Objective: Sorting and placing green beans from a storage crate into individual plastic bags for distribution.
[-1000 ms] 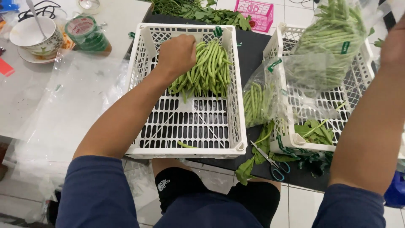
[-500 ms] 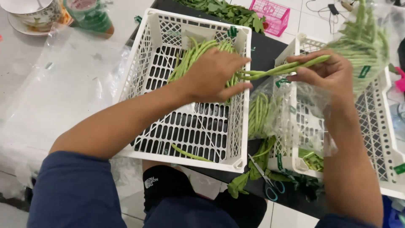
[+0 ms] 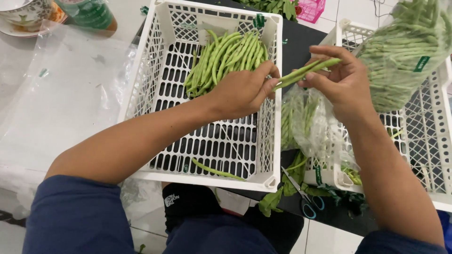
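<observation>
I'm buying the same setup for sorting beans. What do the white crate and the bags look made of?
White crate: apparently rigid moulded plastic, slightly glossy, with slotted lattice walls and floor. Clear bag of green beans: thin, see-through plastic film, crinkled and shiny where light catches it. The flat sheet on the left looks like the same film.

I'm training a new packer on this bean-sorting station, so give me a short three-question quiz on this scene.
1. True or false: both hands grip the same small bunch of green beans.
2. Where do the scissors lie? A) in the left crate B) on the dark mat between the crates C) in the pink basket
3. What lies alone near the front of the left crate?

Key: 1 true: left hand, right hand. 2 B. 3 a single bean.
</observation>
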